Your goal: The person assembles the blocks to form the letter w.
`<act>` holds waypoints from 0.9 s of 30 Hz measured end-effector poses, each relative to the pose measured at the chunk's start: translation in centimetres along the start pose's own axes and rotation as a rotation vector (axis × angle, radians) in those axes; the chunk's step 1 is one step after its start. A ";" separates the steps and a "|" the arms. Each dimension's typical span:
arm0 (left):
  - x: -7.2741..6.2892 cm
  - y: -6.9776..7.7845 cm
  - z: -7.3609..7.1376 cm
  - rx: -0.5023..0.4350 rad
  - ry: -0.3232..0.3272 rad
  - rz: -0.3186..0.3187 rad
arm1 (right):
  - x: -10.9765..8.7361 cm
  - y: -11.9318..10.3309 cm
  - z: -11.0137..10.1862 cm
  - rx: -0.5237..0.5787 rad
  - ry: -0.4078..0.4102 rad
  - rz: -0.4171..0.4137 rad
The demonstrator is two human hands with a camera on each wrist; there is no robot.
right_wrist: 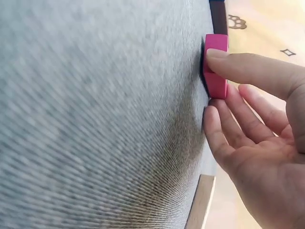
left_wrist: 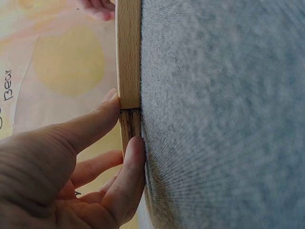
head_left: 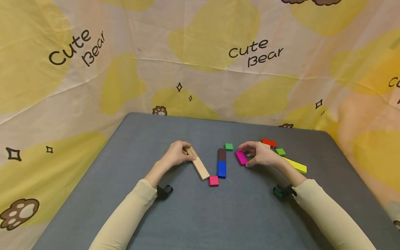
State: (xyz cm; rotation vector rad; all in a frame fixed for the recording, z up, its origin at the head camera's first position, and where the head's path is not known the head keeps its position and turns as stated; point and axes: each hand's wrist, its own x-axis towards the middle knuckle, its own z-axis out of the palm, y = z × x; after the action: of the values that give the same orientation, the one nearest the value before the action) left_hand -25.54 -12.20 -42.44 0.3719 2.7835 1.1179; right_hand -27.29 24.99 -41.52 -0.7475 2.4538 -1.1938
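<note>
In the head view my left hand [head_left: 177, 153] pinches the far end of two natural-wood blocks [head_left: 200, 168] that lie end to end at a slant. The left wrist view shows its thumb beside their joint and a finger against the shorter wood block [left_wrist: 129, 126]. My right hand [head_left: 261, 154] holds a magenta block [head_left: 241, 158] on the table, thumb on one side and other fingers near its far end. Between the hands, a dark brown block [head_left: 222, 155] and a blue block [head_left: 222, 169] form a straight column. A pinkish-red block [head_left: 214, 181] sits by the wood's near end.
A green block [head_left: 229, 147] is just beyond the brown one. Around my right hand lie a red block [head_left: 269, 142], another green block [head_left: 280, 151] and a long yellow block [head_left: 295, 165]. The grey table [head_left: 187, 222] meets a printed cloth [head_left: 200, 69] behind.
</note>
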 end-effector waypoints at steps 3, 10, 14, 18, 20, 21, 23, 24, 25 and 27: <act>0.0 0.0 0.0 0.001 0.001 -0.005 | 0.4 0.2 -0.2 0.042 -0.021 -0.003; 0.1 0.1 0.0 0.009 0.002 -0.003 | 0.8 0.6 -0.3 0.056 -0.028 -0.013; 0.1 0.0 0.0 0.019 0.003 -0.003 | 0.9 0.6 -0.3 0.062 -0.027 -0.019; 0.1 0.1 0.0 0.018 0.002 0.000 | 1.0 0.5 -0.2 0.062 -0.026 -0.023; 0.1 0.1 0.0 0.016 0.000 -0.001 | 1.1 0.6 -0.2 0.062 -0.026 -0.022; 0.1 0.1 -0.1 0.015 -0.001 0.000 | 1.1 0.6 -0.2 0.060 -0.026 -0.021; 0.1 0.1 0.0 0.015 -0.003 -0.001 | 1.2 0.6 -0.1 0.056 -0.025 -0.015; 0.1 0.1 -0.1 0.015 -0.003 -0.001 | 1.2 0.6 -0.1 0.052 -0.023 -0.012; 0.1 0.1 -0.1 0.015 -0.003 0.000 | 1.2 0.6 -0.1 0.049 -0.021 -0.008; 0.1 0.1 -0.1 0.015 -0.003 0.000 | 1.3 0.6 0.0 0.045 -0.018 -0.003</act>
State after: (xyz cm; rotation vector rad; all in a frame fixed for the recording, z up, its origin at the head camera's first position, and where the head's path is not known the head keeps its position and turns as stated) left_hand -25.63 -12.15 -42.29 0.3748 2.7908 1.0957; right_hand -28.59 24.59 -42.07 -0.7468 2.4040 -1.2342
